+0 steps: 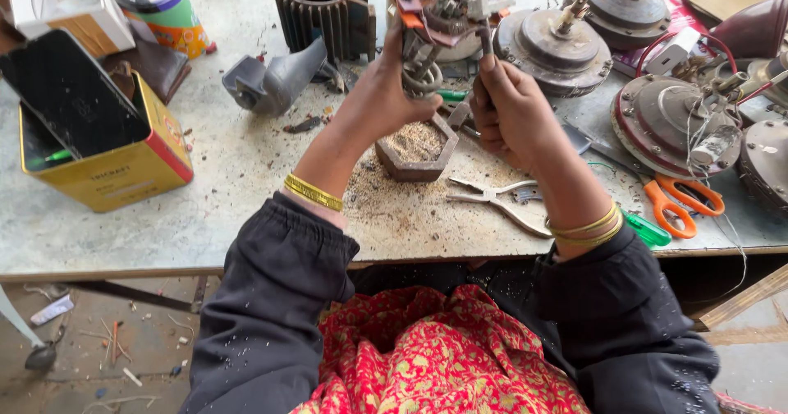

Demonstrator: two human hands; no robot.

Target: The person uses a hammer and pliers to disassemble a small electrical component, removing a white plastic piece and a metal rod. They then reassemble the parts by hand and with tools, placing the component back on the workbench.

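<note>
the workbench (205, 209) under me is pale, scratched and dusted with filings, its near edge running just above my lap. along the far right edge and corner sit the big round motor housings (666, 123) — several of them, rusty brown, with wires trailing off. at the left edge stands the yellow tin box (123, 168), lid up, and beyond it near the far left corner a round can (164, 4) beside a white carton (57, 4). a dark finned cylinder (324, 8) stands at the far edge, middle, with a grey cast part (271, 82) lying just in front of it.

my left hand (382, 94) is clenched around the motor winding assembly (435, 20), holding it up off the bench over the middle of the top, coils of wire showing under my fingers. my right hand (513, 110) is closed around a thin dark tool (486, 45) — its tip points up and touches the assembly's right side; what kind of tool it is i cannot tell.

right below my hands sits a small hexagonal tray (394, 161) full of sawdust-like grit. just beside it towards the near edge lie pliers (501, 201), and near the right edge orange-handled scissors (685, 201) and a green-handled screwdriver (644, 229).
</note>
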